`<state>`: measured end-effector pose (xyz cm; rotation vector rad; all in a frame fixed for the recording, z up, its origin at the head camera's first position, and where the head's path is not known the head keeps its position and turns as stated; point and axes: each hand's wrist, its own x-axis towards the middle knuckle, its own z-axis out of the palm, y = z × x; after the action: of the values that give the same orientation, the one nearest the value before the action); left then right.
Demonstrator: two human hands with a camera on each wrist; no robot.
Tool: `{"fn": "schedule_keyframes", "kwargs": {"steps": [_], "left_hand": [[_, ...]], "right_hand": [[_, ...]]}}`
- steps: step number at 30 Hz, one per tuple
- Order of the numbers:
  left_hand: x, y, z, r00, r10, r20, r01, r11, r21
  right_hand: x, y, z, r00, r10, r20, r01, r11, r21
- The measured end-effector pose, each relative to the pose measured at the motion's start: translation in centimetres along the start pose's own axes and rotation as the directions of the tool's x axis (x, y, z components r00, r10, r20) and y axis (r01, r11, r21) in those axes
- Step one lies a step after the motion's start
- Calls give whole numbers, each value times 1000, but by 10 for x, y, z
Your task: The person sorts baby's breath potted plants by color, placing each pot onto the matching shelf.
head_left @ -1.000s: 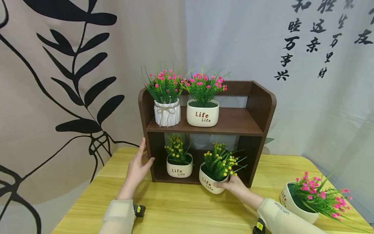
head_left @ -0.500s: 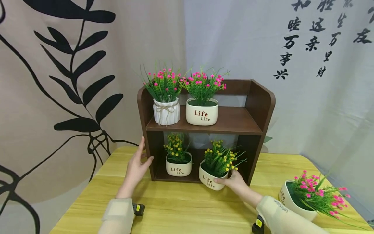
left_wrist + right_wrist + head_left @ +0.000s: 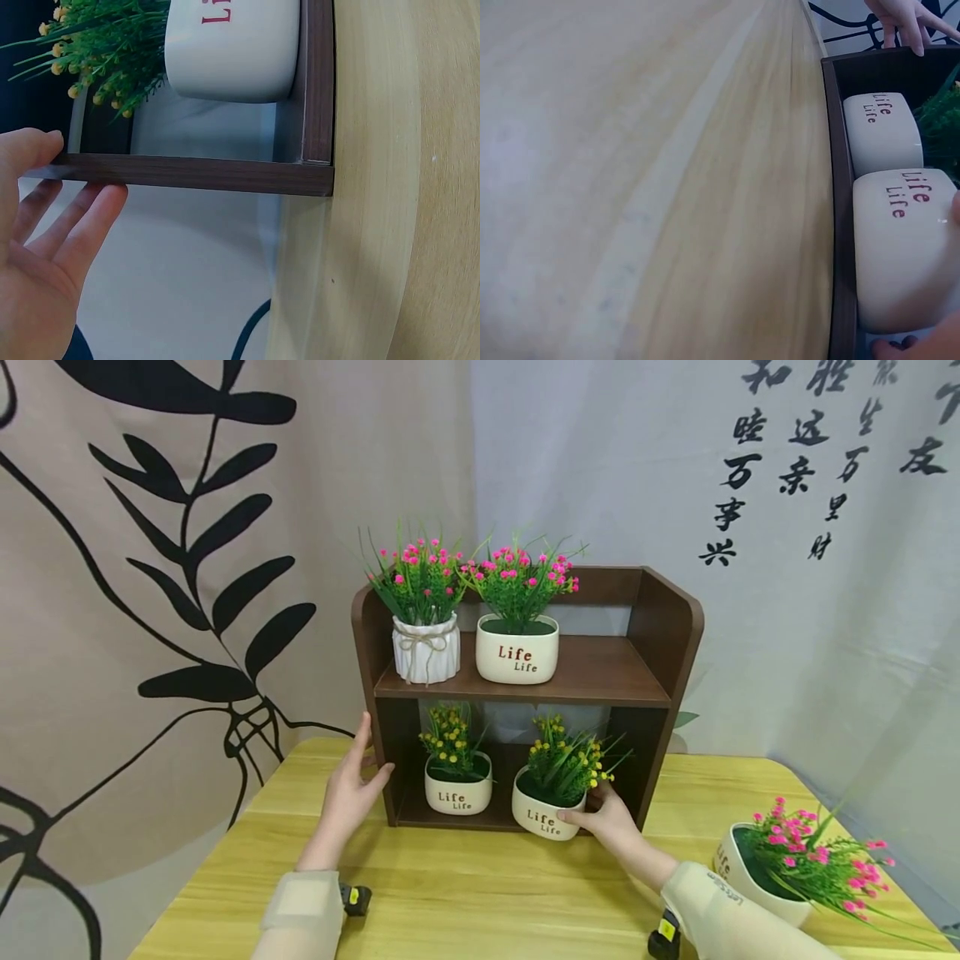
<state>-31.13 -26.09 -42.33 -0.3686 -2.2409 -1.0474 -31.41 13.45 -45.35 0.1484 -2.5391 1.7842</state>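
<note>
My right hand (image 3: 613,825) grips a cream "Life" flowerpot (image 3: 534,810) with yellow flowers, thumb on its front and the other fingers mostly hidden behind it. This pot leans slightly at the front of the lower compartment of a dark brown two-tier shelf (image 3: 600,670). In the right wrist view the gripped flowerpot (image 3: 900,255) lies just inside the shelf's front edge. Left of it stands a matching yellow-flowered pot (image 3: 457,795). My left hand (image 3: 351,793) holds the shelf's left side panel (image 3: 202,171), thumb on the inner side and fingers outside.
On the upper tier stand a white pleated pot (image 3: 426,653) tied with twine and a cream "Life" pot (image 3: 517,658), both with pink flowers. Another pink-flowered pot (image 3: 759,881) leans on the wooden table (image 3: 480,902) at the right. A printed curtain (image 3: 600,460) hangs behind.
My right hand has brought the yellow-flowered flowerpot up and inward over the lower shelf's front edge, and the pot has become more upright. My left hand stays at the side panel.
</note>
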Motion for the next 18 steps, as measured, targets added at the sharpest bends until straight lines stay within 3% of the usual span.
{"fn": "schedule_keyframes", "kwargs": {"steps": [18], "left_hand": [[-1,2,-1,1000,-10,2,10,1000,-7]], "right_hand": [[10,0,-1,1000,21,-8,-20,999,34]]}}
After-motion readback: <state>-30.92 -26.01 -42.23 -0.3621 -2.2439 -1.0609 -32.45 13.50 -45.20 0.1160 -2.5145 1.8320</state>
